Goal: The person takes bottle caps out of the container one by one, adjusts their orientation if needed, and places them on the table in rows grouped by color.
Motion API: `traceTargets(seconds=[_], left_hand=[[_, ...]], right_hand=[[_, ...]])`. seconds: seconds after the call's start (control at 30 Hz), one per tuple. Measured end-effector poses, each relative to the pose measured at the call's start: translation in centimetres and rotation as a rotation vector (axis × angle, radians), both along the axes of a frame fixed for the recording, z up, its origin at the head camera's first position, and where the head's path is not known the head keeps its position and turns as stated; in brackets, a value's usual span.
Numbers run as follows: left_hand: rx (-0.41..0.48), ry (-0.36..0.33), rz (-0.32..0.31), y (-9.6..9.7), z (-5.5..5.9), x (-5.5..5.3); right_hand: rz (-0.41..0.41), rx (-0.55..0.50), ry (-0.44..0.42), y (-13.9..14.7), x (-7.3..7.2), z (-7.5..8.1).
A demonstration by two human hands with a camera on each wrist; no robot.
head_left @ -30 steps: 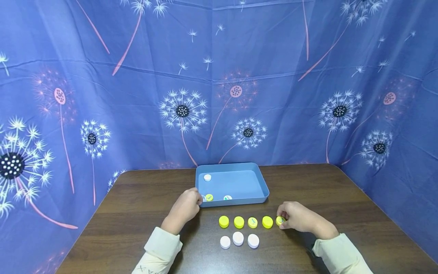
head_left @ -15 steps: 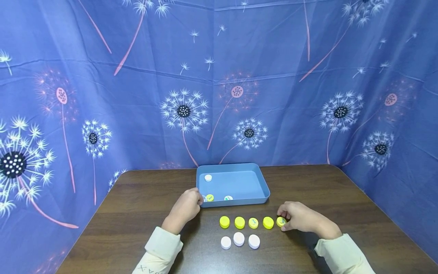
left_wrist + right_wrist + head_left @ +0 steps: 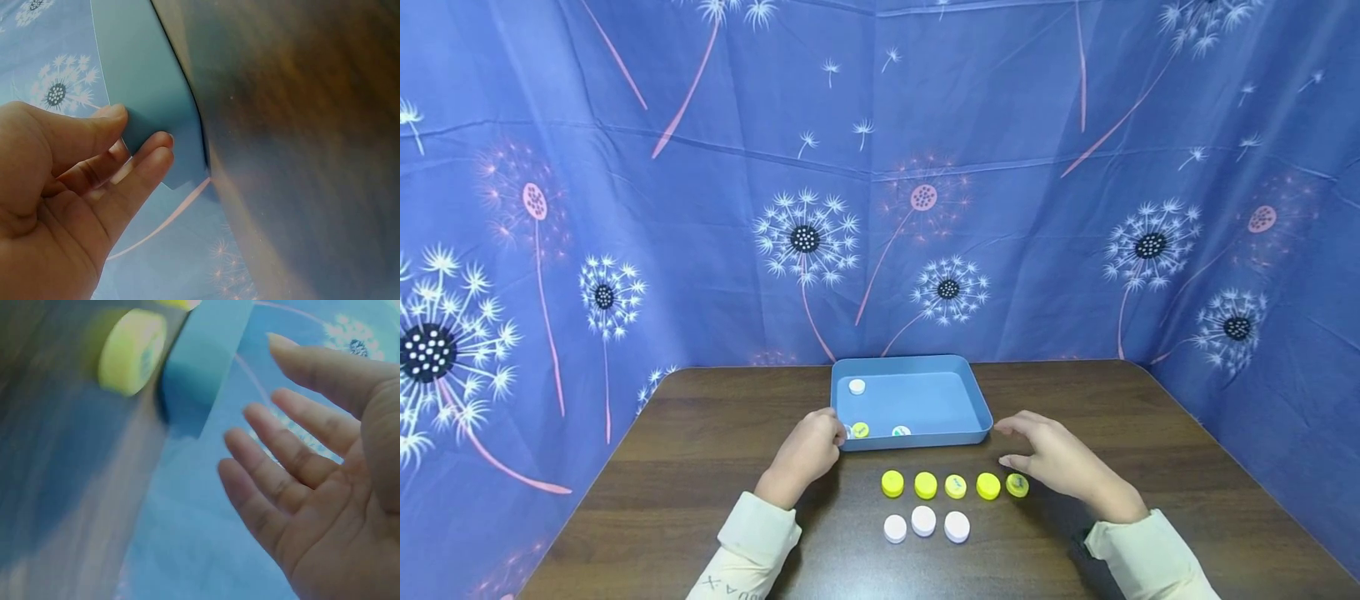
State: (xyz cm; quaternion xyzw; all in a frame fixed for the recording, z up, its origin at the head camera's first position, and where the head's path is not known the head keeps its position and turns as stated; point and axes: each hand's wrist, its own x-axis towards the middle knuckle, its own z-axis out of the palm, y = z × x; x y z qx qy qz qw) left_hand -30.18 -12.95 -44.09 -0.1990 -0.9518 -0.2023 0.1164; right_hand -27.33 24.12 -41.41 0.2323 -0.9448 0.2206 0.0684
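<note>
My left hand [image 3: 806,454] pinches the rim of the blue tray [image 3: 917,440] at its near left corner; the left wrist view has thumb and fingers on either side of the wall. My right hand [image 3: 1060,458] is off the table with fingers spread, holding nothing, beside the tray's near right corner. Just below its thumb lies a yellow bottle cap [image 3: 1017,485] with a printed top, rightmost in a row of several yellow caps [image 3: 925,486]. The right wrist view shows a yellow cap [image 3: 133,353] apart from the fingers. Three white caps [image 3: 923,521] lie in front of that row.
Inside the tray are a white cap [image 3: 857,387] at the back left, a yellow cap [image 3: 860,430] near the front, a white-and-green cap [image 3: 901,431] and another partly hidden by my left hand. A blue dandelion-print cloth [image 3: 880,208] hangs behind the wooden table [image 3: 700,467].
My right hand has let go of the rightmost yellow cap and risen, its fingers spreading and moving toward the tray. The cap stays in the row. My left hand keeps its hold.
</note>
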Motion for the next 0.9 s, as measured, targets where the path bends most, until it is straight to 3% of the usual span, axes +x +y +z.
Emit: traceTargets(seconds=[0.17, 0.37, 0.67, 0.9], left_hand=[[-0.006, 0.016, -0.005, 0.2, 0.4, -0.2], [-0.011, 0.011, 0.002, 0.1, 0.1, -0.1], [-0.003, 0.051, -0.008, -0.2, -0.3, 0.1], [-0.009, 0.066, -0.014, -0.1, -0.4, 0.1]], right_hand=[[0.019, -0.092, 0.038, -2.3, 0.2, 1.6], [0.093, -0.115, 0.036, -5.8, -0.7, 2.7], [0.166, -0.032, 0.032, -10.5, -4.4, 3.2], [0.201, 0.017, -0.016, -13.3, -6.9, 2.7]])
